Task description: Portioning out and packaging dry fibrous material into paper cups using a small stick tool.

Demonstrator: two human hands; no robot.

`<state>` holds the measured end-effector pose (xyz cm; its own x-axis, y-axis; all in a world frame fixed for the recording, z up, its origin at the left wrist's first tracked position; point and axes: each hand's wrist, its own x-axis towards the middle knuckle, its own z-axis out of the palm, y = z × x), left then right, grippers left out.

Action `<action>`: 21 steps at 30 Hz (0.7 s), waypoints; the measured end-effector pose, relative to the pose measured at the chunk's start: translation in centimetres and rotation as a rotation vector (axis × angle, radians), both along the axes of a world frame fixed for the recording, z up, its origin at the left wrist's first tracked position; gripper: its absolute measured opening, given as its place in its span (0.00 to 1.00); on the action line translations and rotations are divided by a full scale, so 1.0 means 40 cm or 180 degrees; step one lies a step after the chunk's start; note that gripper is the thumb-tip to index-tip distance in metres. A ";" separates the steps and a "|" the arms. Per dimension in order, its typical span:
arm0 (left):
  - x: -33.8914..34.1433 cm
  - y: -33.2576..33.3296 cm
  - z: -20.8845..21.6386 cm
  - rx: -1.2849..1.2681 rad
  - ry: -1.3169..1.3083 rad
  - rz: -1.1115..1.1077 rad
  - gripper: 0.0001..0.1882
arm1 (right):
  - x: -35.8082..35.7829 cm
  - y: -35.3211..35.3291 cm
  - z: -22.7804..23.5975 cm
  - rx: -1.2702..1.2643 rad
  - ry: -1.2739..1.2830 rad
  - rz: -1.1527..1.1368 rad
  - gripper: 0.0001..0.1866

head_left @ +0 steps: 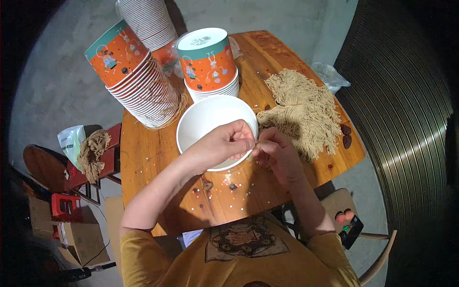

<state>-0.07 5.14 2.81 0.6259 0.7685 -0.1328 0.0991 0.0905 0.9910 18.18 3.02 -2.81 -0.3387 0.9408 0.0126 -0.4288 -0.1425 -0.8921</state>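
My left hand [234, 140] and my right hand [276, 153] meet over the right rim of a white paper tub [197, 123], fingertips pinched close together. Whatever sits between the fingertips is too small to make out. The tub stands with its open mouth toward me. Right beside my right hand lies a heap of beige cotton cords [308, 112]. Small pale and orange dots [239, 189] are scattered on the wood below the tub.
On the wooden table [172, 201] stand a tilted stack of orange-and-green paper tubs [143, 86] with cords around it, and an upside-down stack [208, 62]. Behind is another tall stack [146, 21]. A red-brown bench [112, 143] holds a cord bundle [93, 150]. Ribbed metal [406, 119] rises right.
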 end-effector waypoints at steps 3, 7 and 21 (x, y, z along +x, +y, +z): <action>-0.012 0.010 -0.005 -0.0270 0.0113 0.0142 0.04 | -0.006 -0.008 -0.012 0.0090 -0.0051 -0.0115 0.04; -0.021 0.016 -0.008 -0.0634 -0.0063 0.0385 0.03 | -0.029 -0.023 -0.028 0.1811 -0.1499 -0.0853 0.07; -0.023 0.008 0.002 -0.0934 -0.0088 0.0467 0.05 | -0.043 -0.046 0.012 0.2918 -0.2361 -0.1277 0.09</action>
